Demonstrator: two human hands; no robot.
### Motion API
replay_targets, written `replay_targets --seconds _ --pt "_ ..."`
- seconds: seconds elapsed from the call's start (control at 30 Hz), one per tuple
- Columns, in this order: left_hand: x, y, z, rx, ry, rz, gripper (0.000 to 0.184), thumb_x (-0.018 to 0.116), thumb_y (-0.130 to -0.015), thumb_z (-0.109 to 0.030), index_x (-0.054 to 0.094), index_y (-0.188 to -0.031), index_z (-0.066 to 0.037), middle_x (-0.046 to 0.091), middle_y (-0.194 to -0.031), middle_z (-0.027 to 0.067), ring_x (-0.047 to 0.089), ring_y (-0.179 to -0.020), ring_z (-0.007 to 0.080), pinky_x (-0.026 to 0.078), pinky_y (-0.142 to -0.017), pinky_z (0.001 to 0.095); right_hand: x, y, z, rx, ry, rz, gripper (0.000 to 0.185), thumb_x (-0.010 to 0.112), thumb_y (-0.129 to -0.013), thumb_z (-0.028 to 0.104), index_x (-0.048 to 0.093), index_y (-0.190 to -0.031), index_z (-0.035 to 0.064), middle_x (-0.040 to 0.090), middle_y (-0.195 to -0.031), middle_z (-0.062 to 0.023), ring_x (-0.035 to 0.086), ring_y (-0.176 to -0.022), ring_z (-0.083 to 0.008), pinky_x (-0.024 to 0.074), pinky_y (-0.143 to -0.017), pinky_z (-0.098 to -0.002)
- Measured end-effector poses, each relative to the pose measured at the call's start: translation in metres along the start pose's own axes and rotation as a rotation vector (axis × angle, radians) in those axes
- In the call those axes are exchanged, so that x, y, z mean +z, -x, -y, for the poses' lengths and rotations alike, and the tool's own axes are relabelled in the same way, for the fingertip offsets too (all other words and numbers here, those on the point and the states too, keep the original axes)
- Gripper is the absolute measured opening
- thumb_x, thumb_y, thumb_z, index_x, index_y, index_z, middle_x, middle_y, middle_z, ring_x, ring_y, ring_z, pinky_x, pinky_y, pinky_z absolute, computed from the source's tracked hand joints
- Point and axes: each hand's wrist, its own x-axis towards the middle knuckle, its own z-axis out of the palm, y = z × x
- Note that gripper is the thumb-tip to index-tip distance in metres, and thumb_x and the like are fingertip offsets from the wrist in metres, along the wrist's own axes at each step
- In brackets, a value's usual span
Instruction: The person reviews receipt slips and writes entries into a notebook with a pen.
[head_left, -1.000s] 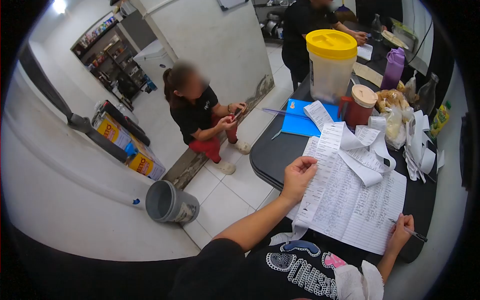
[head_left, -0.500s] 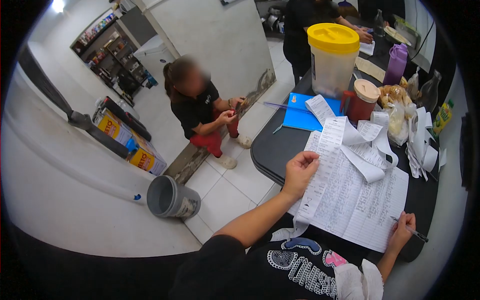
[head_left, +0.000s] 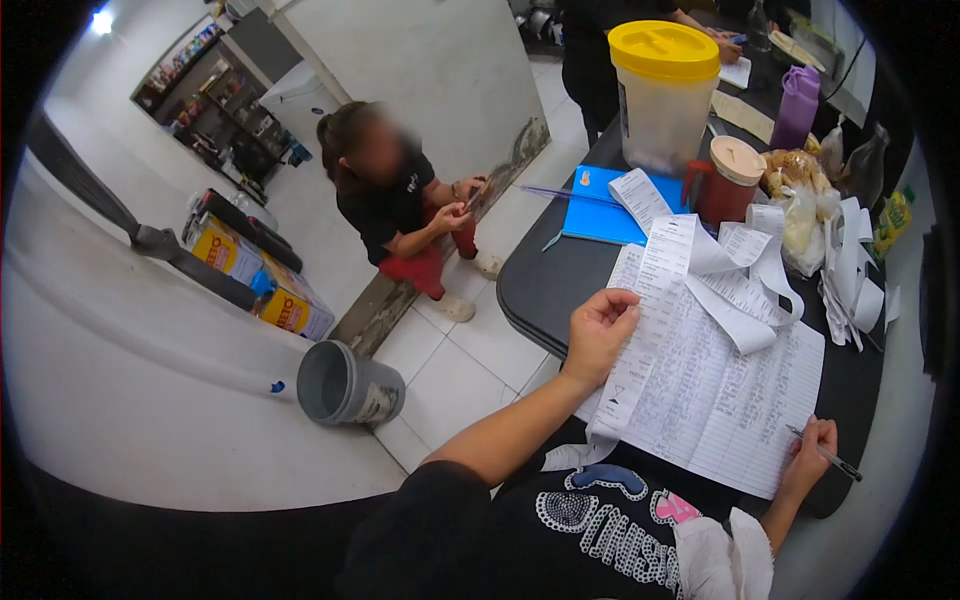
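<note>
My left hand pinches the edge of a long printed receipt strip that lies over the left page of an open notebook. The strip's lower end hangs past the table edge toward my shirt, and more of its paper curls across the top of the notebook. At the notebook's lower right corner, my right hand is closed around a pen, its tip pointing up and left by the ruled page. Handwriting covers much of both pages.
Behind the receipts stand a red mug, a yellow-lidded tub, a purple bottle and a blue folder. More paper strips lie at right. A seated person holds a phone; a grey bucket stands on the floor.
The view has shifted slightly. Both hands keep their holds on the receipt strip and the pen, with little other visible movement.
</note>
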Motion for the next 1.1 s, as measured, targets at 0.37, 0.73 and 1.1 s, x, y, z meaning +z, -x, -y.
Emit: replay_targets --seconds 0.37,0.73,1.1 --pt "-0.001 0.0 0.001 -0.002 -0.017 -0.005 0.014 0.058 -0.079 0.002 0.056 -0.093 0.0 0.058 -0.084 0.0029 0.053 -0.074 0.0061 0.044 -0.067 0.0198 0.0 0.0 0.002 0.049 -0.058 -0.011 0.032 0.053 -0.086 0.005 0.032 -0.062 0.0109 0.029 -0.059 0.0054 0.025 -0.048 -0.0017 0.0218 -0.041 -0.0177" --pt "-0.002 0.0 0.004 0.03 -0.011 0.005 0.013 0.057 -0.079 0.003 0.057 -0.092 0.0 0.058 -0.086 0.0028 0.053 -0.075 0.0063 0.044 -0.069 0.0199 0.001 0.001 0.004 0.011 -0.064 0.016 0.03 0.052 -0.086 0.004 0.034 -0.063 0.0101 0.032 -0.059 0.0046 0.027 -0.048 -0.0028 0.0224 -0.042 -0.0185" --pt "0.002 0.002 0.001 0.095 -0.042 -0.018 0.026 0.057 -0.077 0.006 0.051 -0.102 0.0 0.058 -0.087 0.0045 0.054 -0.077 0.0076 0.045 -0.072 0.0202 0.004 0.003 0.014 0.042 -0.03 0.008 0.03 0.053 -0.085 0.003 0.035 -0.063 0.0108 0.033 -0.058 0.005 0.028 -0.049 -0.0022 0.0239 -0.042 -0.0179"
